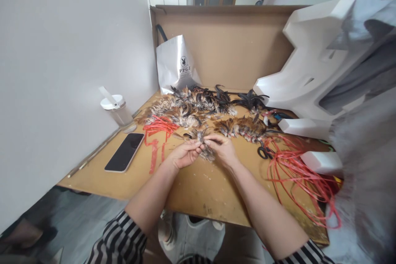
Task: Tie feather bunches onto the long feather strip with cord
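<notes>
Left hand: bare left hand has its fingers closed in a pinch on a small bundle of grey-brown feathers, over the middle of the yellow-brown wooden surface.
Right hand: bare right hand pinches the same bundle from the other side, thumb and fingers drawn in tight. The two sets of fingertips nearly meet, so exact contact is hard to tell.
Pinch tips: imo, keep the grip light and near the gathered middle, with loose ends fanning out above and below. Squeeze too hard and the fluff probably bends; too soft and single feathers could slip. Small finger moves beat big wrist moves here.
Feather rows: a long brown-and-black feather pile lies beyond the hands and a shorter brown feather row beyond the right one, so I'd keep reaches forward short.
Left side: flat red plastic strips, then a dark-screened phone, with a lidded plastic cup by the grey-white wall.
Right side: black-handled scissors beside a tangle of thin red strips; easy to snag a sleeve, I'd guess.
Near edge: runs under the forearms, bare wood between it and the hands.
</notes>
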